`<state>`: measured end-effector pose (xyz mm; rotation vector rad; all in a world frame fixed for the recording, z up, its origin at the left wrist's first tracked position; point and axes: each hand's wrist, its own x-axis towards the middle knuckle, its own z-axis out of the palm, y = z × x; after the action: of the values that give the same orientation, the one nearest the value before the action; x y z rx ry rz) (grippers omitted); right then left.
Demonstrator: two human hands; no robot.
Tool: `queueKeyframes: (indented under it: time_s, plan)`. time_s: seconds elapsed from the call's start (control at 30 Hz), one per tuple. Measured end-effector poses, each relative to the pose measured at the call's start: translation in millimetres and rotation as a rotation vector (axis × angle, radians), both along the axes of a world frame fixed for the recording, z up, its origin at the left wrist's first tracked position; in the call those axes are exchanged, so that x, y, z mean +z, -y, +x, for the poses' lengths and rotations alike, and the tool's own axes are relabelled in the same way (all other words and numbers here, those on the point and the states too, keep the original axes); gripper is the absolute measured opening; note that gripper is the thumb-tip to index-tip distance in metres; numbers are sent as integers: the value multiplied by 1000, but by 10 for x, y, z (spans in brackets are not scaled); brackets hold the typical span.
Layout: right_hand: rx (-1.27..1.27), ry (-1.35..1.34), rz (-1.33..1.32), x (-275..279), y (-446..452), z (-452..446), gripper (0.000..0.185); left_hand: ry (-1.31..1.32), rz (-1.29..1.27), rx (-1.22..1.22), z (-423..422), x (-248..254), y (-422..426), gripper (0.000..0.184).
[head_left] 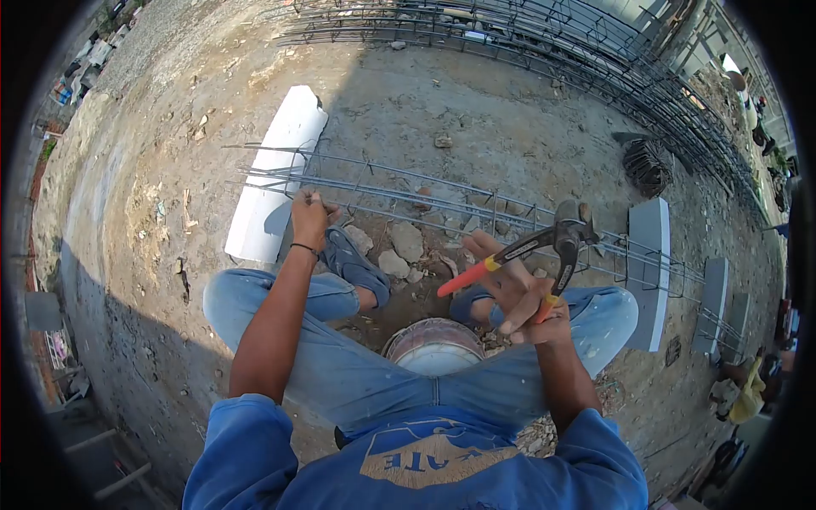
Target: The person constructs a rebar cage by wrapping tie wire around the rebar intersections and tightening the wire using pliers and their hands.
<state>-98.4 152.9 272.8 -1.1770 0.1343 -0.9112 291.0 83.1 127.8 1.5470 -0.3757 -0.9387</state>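
My right hand (527, 297) has a pair of pincers (568, 234) in it, with red and yellow handles spread apart. One handle sits in the palm, and some of my fingers are stretched out past it. In front of me lies a long rebar cage (399, 189) of thin steel bars and stirrups. My left hand (311, 218) is at the cage's near left end, fingers curled in a pinch beside the lower bar. What the fingertips hold is too small to make out. A white block (280, 161) supports the left end of the cage.
I sit on an upturned bucket (435, 347), knees apart. Grey slabs (648, 272) hold up the cage on the right. Broken stones (405, 241) lie near my feet. Several long rebar cages (510, 34) stretch across the back, near a wire coil (648, 166).
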Motion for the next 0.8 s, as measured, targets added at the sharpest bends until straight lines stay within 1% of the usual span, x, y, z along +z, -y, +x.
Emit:
queueKeyframes:
  time_s: [0.03,0.07,0.1,0.13,0.17,0.2,0.23,0.27,0.3,0.33,0.4,0.43,0.5,0.63,0.7,0.73,0.8]
  plan:
    - [-11,99,68,23,-8,-33,30,49,67,-134,23,-197,-33,4]
    - [-48,190,163,71,24,-92,28,99,135,-272,49,-399,-49,3]
    - [-110,215,216,22,83,-220,27,241,173,-303,71,-590,-38,11]
    - [-173,240,267,-28,144,-347,25,249,177,-312,53,-565,-51,11]
    - [-258,194,275,-144,242,-549,25,365,169,-303,-1,-516,-47,12]
    - [-494,-28,272,-152,331,-676,24,480,155,-290,-34,-476,-27,14]
    - [-728,-254,269,-161,400,-805,23,486,152,-297,5,-565,7,14]
    - [-907,-532,270,-369,484,-1017,24,553,202,-250,79,-743,68,15]
    - [-1083,-810,266,-639,560,-1207,25,623,244,-203,130,-814,161,16]
    - [-1097,-798,266,-798,571,-1341,25,632,231,-211,93,-787,220,16]
    - [-1118,-692,576,-1004,533,-1507,22,776,375,-221,-53,-766,264,20]
    - [-1132,-685,579,-1041,510,-1512,22,781,366,-233,-53,-845,307,20]
    - [-1275,-632,676,-1106,413,-1476,20,945,418,-286,-33,-1127,310,19]
    - [-1316,-662,703,-1157,427,-1417,18,1004,504,-344,-45,-1096,362,18]
    - [-1252,-672,724,-1248,491,-1426,18,1057,519,-271,-121,-1084,383,18]
    - [-1254,-678,724,-1291,523,-1414,18,1052,520,-274,-116,-1115,393,18]
    - [-1201,-716,735,-1371,598,-1391,19,1108,493,-382,-122,-1183,403,18]
